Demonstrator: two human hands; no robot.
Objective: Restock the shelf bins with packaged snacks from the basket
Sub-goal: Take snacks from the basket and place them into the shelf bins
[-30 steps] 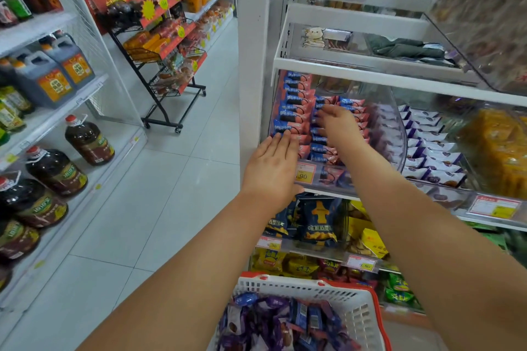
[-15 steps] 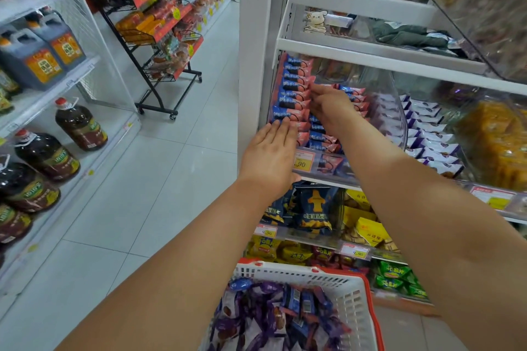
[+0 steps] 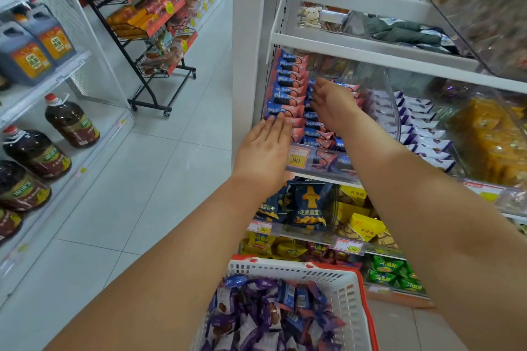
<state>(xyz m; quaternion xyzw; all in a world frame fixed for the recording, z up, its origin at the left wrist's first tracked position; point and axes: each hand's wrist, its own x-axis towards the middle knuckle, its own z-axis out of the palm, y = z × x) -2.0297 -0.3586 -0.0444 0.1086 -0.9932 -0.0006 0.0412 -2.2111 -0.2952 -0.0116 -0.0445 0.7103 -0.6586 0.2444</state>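
Snacks (image 3: 288, 85) in blue-and-pink wrappers fill the clear shelf bin (image 3: 389, 100) at frame centre, where the right hand (image 3: 332, 102) has turned edge-on between the two rows, fingers straight and together, while the left hand (image 3: 265, 148) stays flat at the front, suggesting tidying before more come from the basket (image 3: 353, 293) at bottom centre.

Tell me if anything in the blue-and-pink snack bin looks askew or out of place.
Mostly tidy. The blue-and-pink packets stand in neat rows in the clear bin, with the left hand flat at the front of them and the right hand resting on them. Only a few packets at the front lie loose and tilted behind the price tag.
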